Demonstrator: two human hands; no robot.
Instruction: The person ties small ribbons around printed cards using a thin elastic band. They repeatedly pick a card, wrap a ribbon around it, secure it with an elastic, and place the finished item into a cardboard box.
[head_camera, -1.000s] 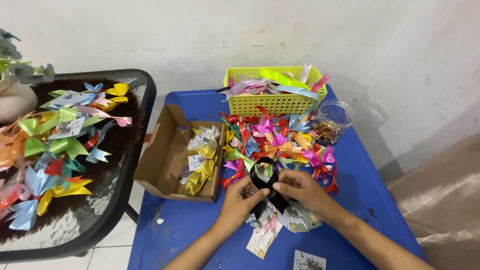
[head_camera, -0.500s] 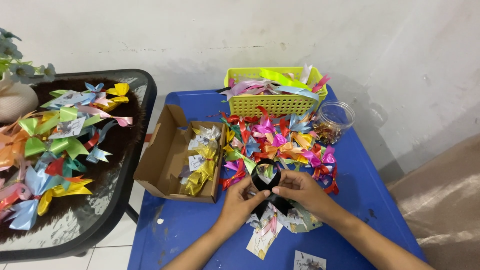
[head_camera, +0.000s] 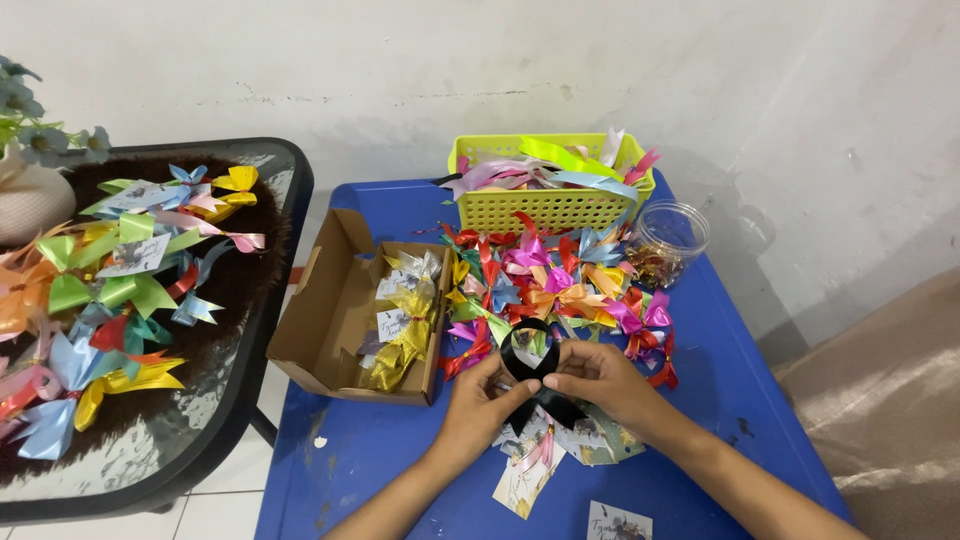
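We find a black ribbon (head_camera: 528, 362), folded into a loop with its tails crossing below, at lower centre of the frame above the blue table (head_camera: 400, 470). The left hand (head_camera: 478, 405) pinches the loop's left side between thumb and fingers, closed on it. The right hand (head_camera: 600, 385) grips the right side and the crossing point, fingers curled shut on the ribbon.

Directly beneath the hands lie printed paper tags (head_camera: 535, 470), one more card (head_camera: 618, 522) at the bottom edge. Just above the hands sits a heap of coloured ribbon bows (head_camera: 560, 285): red, orange, pink, blue, green. To the left of the heap we note an open cardboard box (head_camera: 325, 320) holding yellow and silver bows with tags (head_camera: 405, 320).

Toward upper centre stands a yellow plastic basket (head_camera: 540, 208) with loose ribbon strips in it. To its right is a clear plastic jar (head_camera: 668, 240); contents too small to identify.

At the left of the frame a dark glass-topped table (head_camera: 250, 330) carries more bows (head_camera: 110, 290), and a pale vase with flowers (head_camera: 30, 190) at upper left.
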